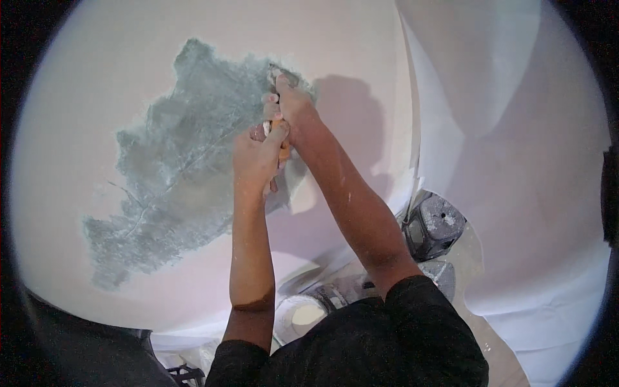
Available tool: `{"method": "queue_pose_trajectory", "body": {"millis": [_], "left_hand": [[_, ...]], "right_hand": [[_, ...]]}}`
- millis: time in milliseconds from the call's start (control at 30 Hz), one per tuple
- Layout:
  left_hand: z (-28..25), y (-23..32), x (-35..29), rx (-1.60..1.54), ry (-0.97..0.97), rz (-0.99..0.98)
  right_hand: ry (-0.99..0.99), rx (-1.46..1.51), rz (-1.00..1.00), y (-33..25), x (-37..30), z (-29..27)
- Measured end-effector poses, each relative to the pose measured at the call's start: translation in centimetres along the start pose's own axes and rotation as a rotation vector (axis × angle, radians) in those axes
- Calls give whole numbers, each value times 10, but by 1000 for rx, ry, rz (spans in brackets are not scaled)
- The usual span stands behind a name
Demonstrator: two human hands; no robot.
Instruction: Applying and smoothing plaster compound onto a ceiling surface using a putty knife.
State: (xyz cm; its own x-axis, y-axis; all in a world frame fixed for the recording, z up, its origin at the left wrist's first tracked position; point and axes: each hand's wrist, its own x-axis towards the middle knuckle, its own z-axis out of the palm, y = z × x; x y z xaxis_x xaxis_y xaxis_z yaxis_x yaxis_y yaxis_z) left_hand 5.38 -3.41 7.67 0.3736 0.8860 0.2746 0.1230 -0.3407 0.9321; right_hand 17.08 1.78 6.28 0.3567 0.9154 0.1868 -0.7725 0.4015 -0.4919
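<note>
A pale wall (348,39) carries a large, ragged grey patch (193,155), with white sheeting (535,258) to the right and a spattered dark stool (440,219) below. The tool with an orange handle (284,149) is at the patch's upper right, its tip end close to the wall. The person's left hand (256,153) has its fingers curled closed around the handle; the right hand (291,106) grips higher up, thumb extended toward the tip, its other fingers partly hidden.
</note>
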Motion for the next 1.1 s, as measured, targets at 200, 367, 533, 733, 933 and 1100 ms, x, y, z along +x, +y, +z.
{"method": "queue_pose_trajectory", "body": {"millis": [200, 367, 533, 733, 933, 1100], "left_hand": [[-2, -7, -3, -14, -19, 29], [-1, 5, -8, 59, -23, -14], [1, 1, -1, 157, 29, 41], [2, -2, -10, 53, 21, 94], [1, -15, 9, -29, -78, 55], [2, -54, -54, 54, -80, -52]], "right_hand": [[-22, 26, 59, 0, -5, -5], [-38, 19, 54, -4, 2, -7], [-107, 15, 76, -2, 1, -10], [-50, -21, 97, -4, 0, -10], [184, -423, -43, 0, -8, -10], [23, -351, 24, 17, -67, -37]]}}
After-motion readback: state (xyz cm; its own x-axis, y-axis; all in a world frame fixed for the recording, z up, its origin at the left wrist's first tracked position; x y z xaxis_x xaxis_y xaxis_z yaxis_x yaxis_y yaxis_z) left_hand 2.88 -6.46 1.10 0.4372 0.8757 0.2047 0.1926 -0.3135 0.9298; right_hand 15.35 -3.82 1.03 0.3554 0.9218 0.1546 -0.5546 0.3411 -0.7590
